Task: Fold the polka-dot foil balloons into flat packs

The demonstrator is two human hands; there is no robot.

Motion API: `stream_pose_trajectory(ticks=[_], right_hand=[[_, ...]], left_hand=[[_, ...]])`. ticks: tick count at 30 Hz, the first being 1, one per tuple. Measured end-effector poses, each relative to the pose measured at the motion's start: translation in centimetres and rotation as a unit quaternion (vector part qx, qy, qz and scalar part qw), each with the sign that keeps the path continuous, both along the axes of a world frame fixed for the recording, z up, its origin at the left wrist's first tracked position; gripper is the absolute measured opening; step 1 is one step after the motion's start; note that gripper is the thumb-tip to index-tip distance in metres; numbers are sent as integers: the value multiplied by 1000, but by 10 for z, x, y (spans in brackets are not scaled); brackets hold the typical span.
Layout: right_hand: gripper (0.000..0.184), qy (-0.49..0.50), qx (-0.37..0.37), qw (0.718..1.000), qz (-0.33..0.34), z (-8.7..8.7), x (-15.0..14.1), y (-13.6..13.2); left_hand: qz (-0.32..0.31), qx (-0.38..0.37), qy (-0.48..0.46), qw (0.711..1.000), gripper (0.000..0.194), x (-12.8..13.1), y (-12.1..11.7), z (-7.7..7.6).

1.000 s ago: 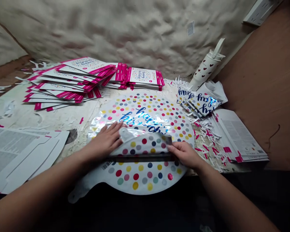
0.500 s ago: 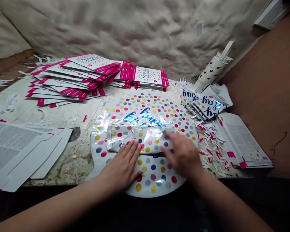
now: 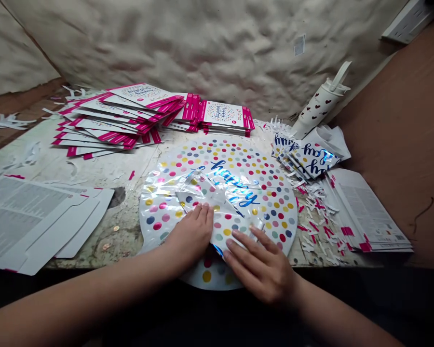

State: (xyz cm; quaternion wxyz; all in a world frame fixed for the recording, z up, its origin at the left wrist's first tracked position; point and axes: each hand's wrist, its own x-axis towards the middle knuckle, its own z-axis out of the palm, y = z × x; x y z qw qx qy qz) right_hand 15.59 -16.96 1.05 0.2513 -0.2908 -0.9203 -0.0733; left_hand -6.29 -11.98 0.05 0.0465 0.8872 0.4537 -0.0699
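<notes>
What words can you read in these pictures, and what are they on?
"happy": blue script on the foil balloon
The stacked cards: curly lettering, too small to read
The foil scraps: blue script, cut off and unreadable
The printed sheets: too small to read

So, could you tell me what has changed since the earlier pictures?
The folded flap of the dotted foil balloon has gone from straight across to slanted and looser, baring more blue lettering. The right hand moved down onto it beside the left hand. The pink-edged cards and heart-print bottle stayed put.
</notes>
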Motion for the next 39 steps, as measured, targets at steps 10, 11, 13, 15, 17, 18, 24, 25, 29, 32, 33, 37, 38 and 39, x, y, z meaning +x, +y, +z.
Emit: stream_pose_trajectory(ticks=[10, 11, 13, 15, 17, 18, 24, 25, 29, 32, 33, 37, 38, 39], right_hand=[[89, 92, -139, 981, -98, -27, 33, 32], [84, 64, -116, 990, -48, -25, 32, 36], [65, -14, -98, 994, 47, -19, 29, 41], [44, -64, -125, 984, 110, -15, 26, 44], [31, -50, -192, 972, 123, -13, 24, 46], [28, -24, -238, 964, 113, -12, 24, 47], [19, 146, -589, 785, -128, -4, 17, 76], [23, 164, -613, 752, -179, -1, 16, 83], [30, 172, -510, 780, -319, 10, 4, 96], [32, 80, -299, 912, -268, 11, -15, 90], [35, 35, -263, 937, -226, 8, -22, 89], [66, -76, -316, 933, -152, -12, -41, 97], [75, -84, -335, 925, -156, -17, -42, 101], [79, -86, -348, 920, -157, -21, -41, 104]], left_hand=[[-149, -84, -84, 982, 73, -4, 16, 3], [-166, -83, -84, 979, 75, -4, 16, 1], [-183, -74, -84, 977, 77, -6, 13, -4], [-186, -47, -94, 977, 66, -12, 7, -9], [-189, -18, -126, 974, 48, -19, -1, -10], [-187, -10, -152, 970, 42, -23, -4, -9], [122, -236, -280, 922, 30, -22, 23, 17], [189, -293, -274, 896, 33, -18, 34, 20], [339, -443, -250, 791, 38, -2, 69, 21], [359, -469, -247, 769, 39, 3, 78, 17], [358, -470, -246, 768, 40, 3, 78, 17], [367, -463, -296, 751, 33, -8, 74, 28], [380, -454, -340, 731, 30, -13, 73, 32], [399, -449, -388, 700, 30, -18, 72, 37]])
